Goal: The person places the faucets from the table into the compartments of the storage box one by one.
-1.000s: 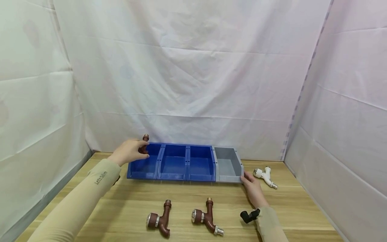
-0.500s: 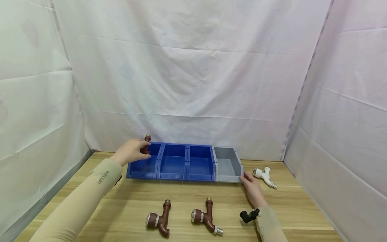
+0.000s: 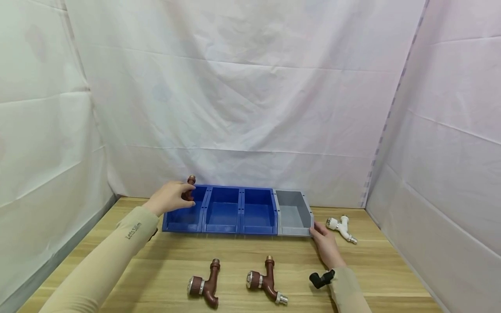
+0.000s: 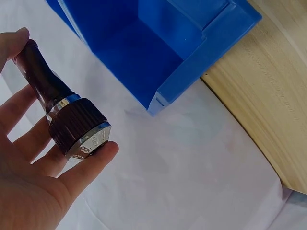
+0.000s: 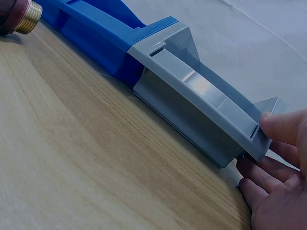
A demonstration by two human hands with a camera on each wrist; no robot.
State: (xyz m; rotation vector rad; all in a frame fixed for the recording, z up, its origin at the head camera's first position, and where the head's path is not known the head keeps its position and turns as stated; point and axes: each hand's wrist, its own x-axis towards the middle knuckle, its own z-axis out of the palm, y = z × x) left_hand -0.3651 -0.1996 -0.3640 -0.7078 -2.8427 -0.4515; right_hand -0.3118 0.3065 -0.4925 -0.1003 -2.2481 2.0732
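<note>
My left hand (image 3: pixel 169 198) holds a brown faucet (image 3: pixel 190 187) over the leftmost blue bin (image 3: pixel 184 227). In the left wrist view the faucet's ribbed knob (image 4: pixel 79 125) with its silver cap shows against my fingers, and the thumb is at the other end. Far to the right, my right hand (image 3: pixel 328 247) grips the front corner of the grey bin (image 3: pixel 295 231). From the right wrist view, the thumb (image 5: pixel 283 127) lies on that bin's lip and the other fingers are beneath it.
Two more blue bins (image 3: pixel 223 227) stand between these, all in one joined row. Two brown faucets, one plain-spouted (image 3: pixel 211 287) and one metal-tipped (image 3: pixel 270 282), lie in front on the wooden table (image 3: pixel 168 269). A white faucet (image 3: pixel 344 228) lies at right. White cloth (image 3: pixel 250 108) hangs behind.
My left hand has shifted slightly to the right with the brown faucet. The right hand keeps its grip on the grey bin.
</note>
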